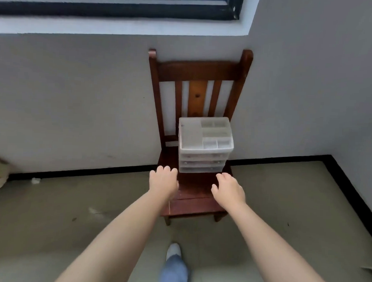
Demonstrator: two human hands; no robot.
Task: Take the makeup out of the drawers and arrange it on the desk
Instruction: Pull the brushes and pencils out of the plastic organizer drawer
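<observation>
We face a wooden chair point(194, 196) set against the wall at twelve o'clock, likely to steady the plastic drawer unit point(205, 144) on its seat; every drawer looks closed. Our left hand point(163, 181) and right hand point(228, 189) spread wide and empty, flanking its base, probably to lift it.

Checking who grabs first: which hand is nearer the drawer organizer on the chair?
Left. The left hand is beside the drawer organizer's bottom-left corner; the right hand is below its right corner, slightly farther.
</observation>
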